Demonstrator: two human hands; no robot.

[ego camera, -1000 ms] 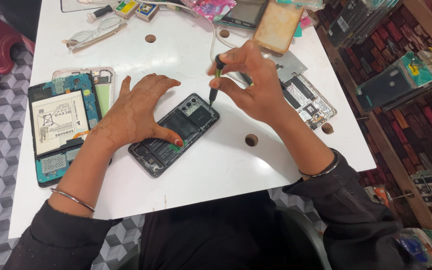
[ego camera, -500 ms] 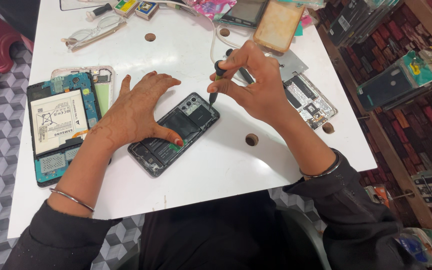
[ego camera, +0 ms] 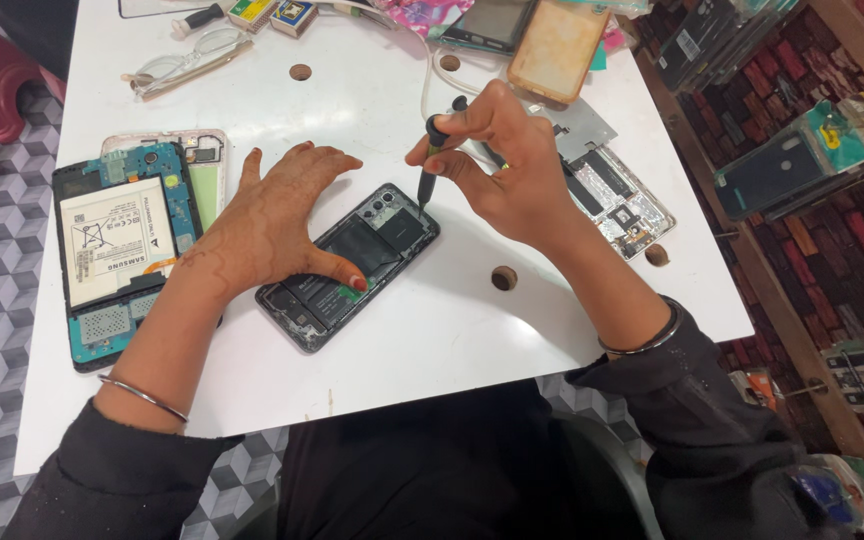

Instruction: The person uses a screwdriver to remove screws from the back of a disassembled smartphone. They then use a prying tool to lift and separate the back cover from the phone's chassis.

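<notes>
The phone [ego camera: 350, 265] is lying back-up and opened on the white table [ego camera: 432, 340], its rear cover off and its dark inner parts showing. Its long axis is running diagonally, from the lower end near the person's body up and to the right toward the camera end.

The left hand [ego camera: 277, 225] is pressing flat on the lower-left half of the phone, fingers spread on the table beside it, thumb lying across the body of the phone. It is open and gripping nothing; it is only pinning the phone down.

The right hand [ego camera: 507, 165] is closed around a small screwdriver [ego camera: 430, 165], pinching the dark handle between thumb and fingers. The tool is standing nearly upright, and its tip is touching the phone at the upper right edge, just beside the camera cluster. The right hand is thus sitting above and to the right of the phone, and it is the nearer hand to that camera end; the left is the nearer one to the other end.

Left of the phone, an opened tablet [ego camera: 117, 265] with a white battery is lying near the table edge. To the right, a stripped phone frame [ego camera: 617, 205] is lying behind the right wrist. At the far edge, glasses [ego camera: 184, 68] and a tan case [ego camera: 557, 48] are resting well apart from the work.
</notes>
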